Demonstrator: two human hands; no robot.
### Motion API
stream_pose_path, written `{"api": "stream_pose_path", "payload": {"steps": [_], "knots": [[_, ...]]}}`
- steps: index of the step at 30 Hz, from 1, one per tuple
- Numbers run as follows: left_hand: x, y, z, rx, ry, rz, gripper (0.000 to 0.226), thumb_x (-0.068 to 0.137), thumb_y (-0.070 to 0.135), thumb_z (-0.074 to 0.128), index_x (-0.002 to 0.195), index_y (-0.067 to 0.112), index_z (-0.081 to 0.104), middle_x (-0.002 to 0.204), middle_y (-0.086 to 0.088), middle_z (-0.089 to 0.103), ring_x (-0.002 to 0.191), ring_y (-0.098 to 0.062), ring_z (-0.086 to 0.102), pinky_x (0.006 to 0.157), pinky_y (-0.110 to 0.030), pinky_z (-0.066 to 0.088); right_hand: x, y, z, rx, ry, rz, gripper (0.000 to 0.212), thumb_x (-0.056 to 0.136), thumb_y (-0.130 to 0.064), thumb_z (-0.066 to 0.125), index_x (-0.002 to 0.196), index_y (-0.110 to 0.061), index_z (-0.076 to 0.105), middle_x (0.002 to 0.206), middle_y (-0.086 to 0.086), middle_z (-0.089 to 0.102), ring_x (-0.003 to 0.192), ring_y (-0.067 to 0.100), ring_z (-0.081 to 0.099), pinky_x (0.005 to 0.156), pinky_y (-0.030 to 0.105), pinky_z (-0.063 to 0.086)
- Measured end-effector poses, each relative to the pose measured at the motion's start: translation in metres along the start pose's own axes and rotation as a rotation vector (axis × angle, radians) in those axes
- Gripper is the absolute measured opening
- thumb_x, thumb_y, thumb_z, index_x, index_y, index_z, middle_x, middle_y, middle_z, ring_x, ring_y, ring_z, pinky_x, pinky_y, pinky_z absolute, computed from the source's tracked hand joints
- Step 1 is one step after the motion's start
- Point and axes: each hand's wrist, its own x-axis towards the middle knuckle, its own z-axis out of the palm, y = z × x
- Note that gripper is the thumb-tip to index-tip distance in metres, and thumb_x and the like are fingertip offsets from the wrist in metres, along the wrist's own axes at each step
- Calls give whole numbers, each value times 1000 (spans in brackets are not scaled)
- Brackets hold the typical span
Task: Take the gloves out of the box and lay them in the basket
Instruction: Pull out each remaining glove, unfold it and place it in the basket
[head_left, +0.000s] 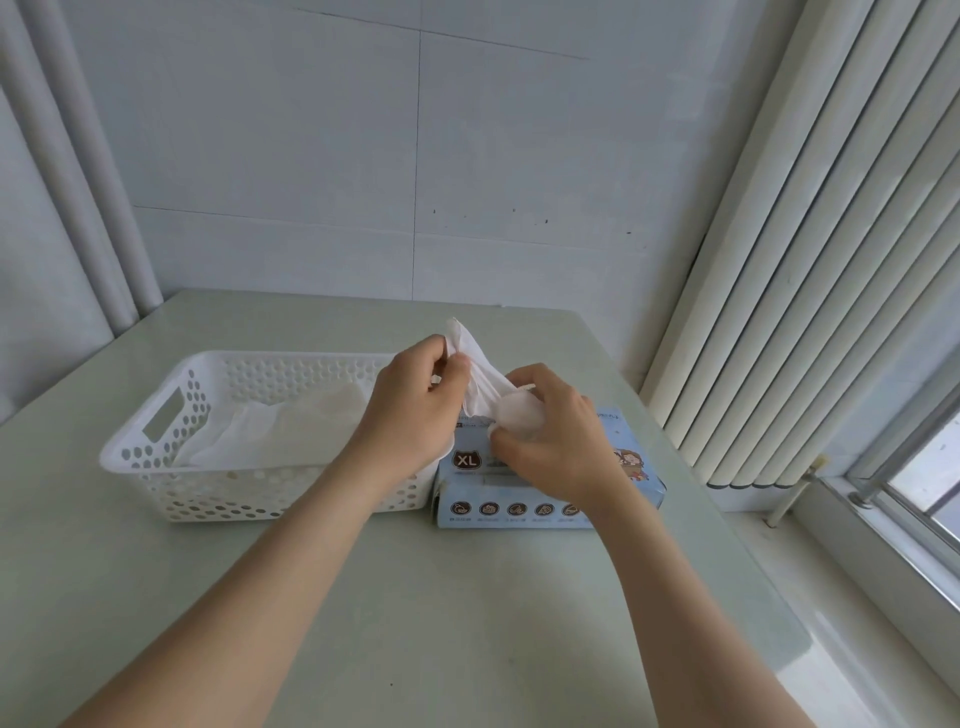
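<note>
Drawing a glove (482, 382) out of the box (519, 512), pinched at its top by the left hand (415, 410) and lower down by the right hand (558, 441); next, probably pulling free and laying it in the basket (130, 460) alongside.

A pale green table (467, 623) spreads beneath the left hand (410, 415) and right hand (556, 441). Beyond them rises a wall (311, 156) of large whitish tiles with thin dark seams. Far left of the left hand, white pipes (78, 182) run up the corner. Right of the right hand stands a white ribbed radiator (805, 260), then a metal-framed window (924, 467) over a pale sill (857, 597), giving soft daylight.
</note>
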Motion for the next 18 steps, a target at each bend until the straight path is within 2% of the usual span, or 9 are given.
{"api": "stream_pose_path", "payload": {"steps": [2, 5, 8, 11, 12, 13, 15, 16, 18], "knots": [[1, 1, 0, 2, 30, -24, 35, 107, 20, 48, 81, -2, 42, 60, 7, 47, 57, -12, 38, 52, -24, 30, 1, 0, -1, -6, -4, 24, 36, 82, -21, 75, 114, -28, 60, 93, -8, 68, 83, 19, 64, 67, 36, 55], [2, 1, 0, -8, 74, -74, 33, 107, 19, 45, 85, -4, 44, 68, -9, 50, 62, -16, 42, 60, -33, 34, 0, -1, -3, -16, -3, 27, 28, 83, -21, 77, 106, -24, 63, 88, -7, 67, 79, 17, 63, 63, 34, 52], [0, 4, 0, -30, 111, -100, 32, 108, 20, 43, 85, -2, 49, 64, 8, 56, 62, -11, 49, 64, -35, 41, 0, -3, -4, -9, -1, 61, 34, 80, -22, 79, 108, -24, 61, 89, -5, 67, 78, 18, 65, 60, 33, 53], [0, 5, 0, -69, 122, -79, 34, 109, 22, 43, 80, 5, 44, 61, 15, 57, 63, -8, 56, 68, -36, 52, 0, -5, -1, -12, 3, 73, 42, 77, -26, 79, 113, -27, 56, 95, -6, 65, 85, 20, 64, 63, 39, 57], [0, 6, 0, -108, 130, -74, 34, 109, 23, 44, 82, 3, 43, 63, 11, 54, 68, -15, 62, 70, -40, 59, 1, -4, -1, -13, 4, 72, 44, 77, -26, 78, 113, -29, 54, 96, -6, 65, 89, 22, 63, 64, 39, 57], [0, 6, 0, -149, 136, -81, 35, 110, 24, 44, 85, 0, 42, 69, 2, 52, 75, -27, 66, 67, -38, 62, 1, -3, 0, -15, 3, 64, 44, 78, -27, 77, 114, -31, 52, 96, -6, 64, 90, 24, 62, 65, 39, 56], [-1, 9, 1, -199, 114, -124, 32, 111, 23, 44, 93, -3, 42, 82, -18, 48, 86, -44, 69, 57, -20, 57, 0, -1, -1, -16, -13, 27, 43, 80, -28, 75, 113, -33, 48, 91, -5, 66, 88, 28, 62, 66, 38, 54], [-2, 9, 2, -226, 97, -146, 30, 111, 22, 46, 95, -2, 43, 85, -20, 49, 87, -44, 70, 57, -19, 57, -1, -1, -1, -10, -24, 3, 42, 82, -30, 74, 114, -34, 47, 88, -5, 67, 85, 28, 64, 66, 38, 54], [-2, 8, 3, -263, 65, -187, 25, 110, 21, 48, 95, 1, 45, 83, -17, 51, 86, -34, 70, 64, -32, 65, -4, -2, -4, 6, -25, -55, 39, 89, -39, 75, 116, -33, 49, 84, -5, 70, 78, 21, 67, 66, 32, 53]]}}
